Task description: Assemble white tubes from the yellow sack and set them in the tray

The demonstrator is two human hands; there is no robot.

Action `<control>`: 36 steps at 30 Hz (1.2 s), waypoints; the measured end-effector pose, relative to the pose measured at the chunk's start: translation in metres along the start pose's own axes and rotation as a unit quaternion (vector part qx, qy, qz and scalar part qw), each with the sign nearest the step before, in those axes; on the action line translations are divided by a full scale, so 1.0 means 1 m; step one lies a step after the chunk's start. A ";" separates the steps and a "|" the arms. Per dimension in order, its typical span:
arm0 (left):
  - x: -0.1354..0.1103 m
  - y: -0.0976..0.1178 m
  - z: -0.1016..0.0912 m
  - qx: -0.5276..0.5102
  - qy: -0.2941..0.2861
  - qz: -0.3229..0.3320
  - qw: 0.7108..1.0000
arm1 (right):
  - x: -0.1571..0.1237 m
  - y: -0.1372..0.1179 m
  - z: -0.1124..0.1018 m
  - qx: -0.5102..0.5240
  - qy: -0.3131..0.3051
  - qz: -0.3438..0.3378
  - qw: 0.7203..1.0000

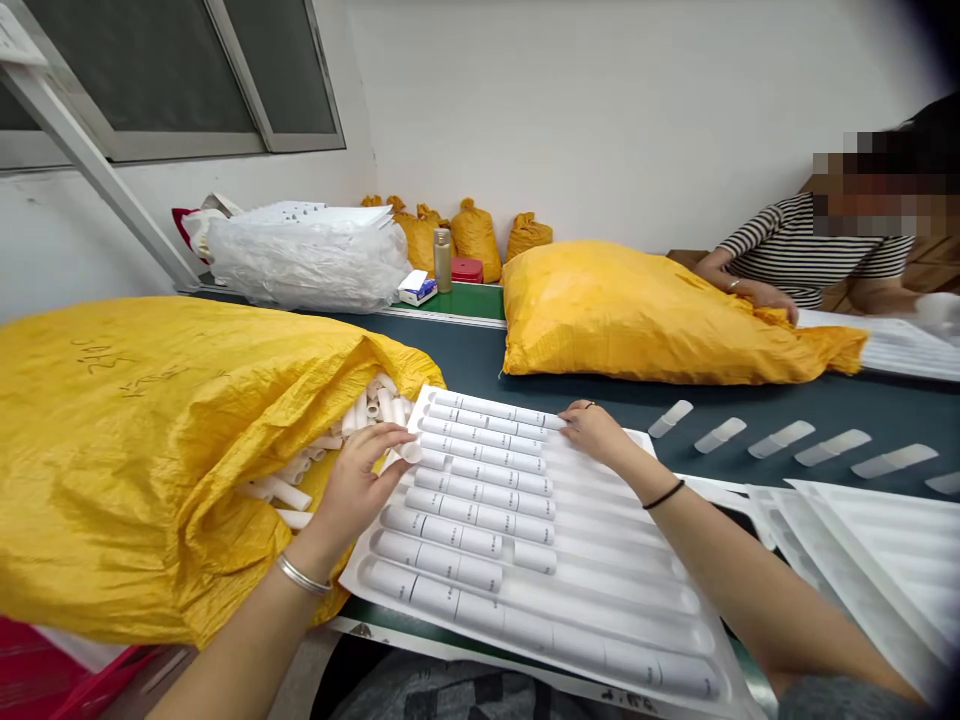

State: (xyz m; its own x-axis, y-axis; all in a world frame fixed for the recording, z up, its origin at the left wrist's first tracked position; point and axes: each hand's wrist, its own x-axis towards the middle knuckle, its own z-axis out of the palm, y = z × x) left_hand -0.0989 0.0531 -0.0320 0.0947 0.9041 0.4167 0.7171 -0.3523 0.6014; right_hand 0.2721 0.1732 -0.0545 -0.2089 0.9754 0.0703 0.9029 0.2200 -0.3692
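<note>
A white plastic tray (622,570) with long parallel grooves lies slanted in front of me. Rows of printed white tubes (480,490) fill mostly its left part, and the nearest row runs nearly the full length. My left hand (364,480) is at the tray's left edge, thumb and fingers closed around a short white tube (411,453) whose round end faces me. At the far side, my right hand (596,432) has its fingertips pinched together on the right end of a white tube (553,421) in one of the far rows.
An open yellow sack (187,440) of loose white tubes (289,492) lies left. Another yellow sack (637,310) lies across the table. Several translucent tubes (780,440) and stacked trays (885,560) are right. A co-worker in a striped shirt (780,250) sits at far right.
</note>
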 end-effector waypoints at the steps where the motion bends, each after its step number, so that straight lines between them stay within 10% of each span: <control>1: -0.003 0.011 0.001 -0.053 0.020 0.000 0.998 | -0.003 -0.007 0.000 0.005 0.016 -0.006 1.000; 4: -0.011 0.037 0.008 -0.268 0.057 -0.080 0.958 | -0.024 -0.033 -0.008 0.027 0.065 -0.024 0.997; 7: -0.016 0.056 0.019 -0.507 0.085 -0.175 0.839 | -0.057 -0.068 -0.015 0.145 0.021 -0.086 0.986; 10: -0.017 0.068 0.028 -0.599 0.078 -0.215 0.768 | -0.086 -0.100 -0.016 0.382 -0.086 -0.138 0.910; 12: -0.018 0.072 0.030 -0.582 0.063 -0.215 0.782 | -0.098 -0.110 -0.019 0.454 -0.087 -0.152 0.873; 18: -0.023 0.072 0.021 -0.325 -0.017 -0.191 0.926 | -0.109 -0.110 -0.038 0.277 0.051 -0.322 0.904; 23: -0.022 0.079 0.016 -0.272 -0.142 -0.105 0.946 | -0.109 -0.112 -0.040 0.285 0.073 -0.301 0.907; 36: -0.025 0.085 0.008 -0.167 -0.096 0.044 0.980 | -0.113 -0.116 -0.047 0.265 0.057 -0.327 0.905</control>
State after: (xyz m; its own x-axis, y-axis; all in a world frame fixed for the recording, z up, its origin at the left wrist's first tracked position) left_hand -0.0350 0.0024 0.0032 0.2970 0.8845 0.3598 0.4367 -0.4610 0.7726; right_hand 0.2085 0.0378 0.0237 -0.5662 0.6401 0.5194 0.2861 0.7435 -0.6044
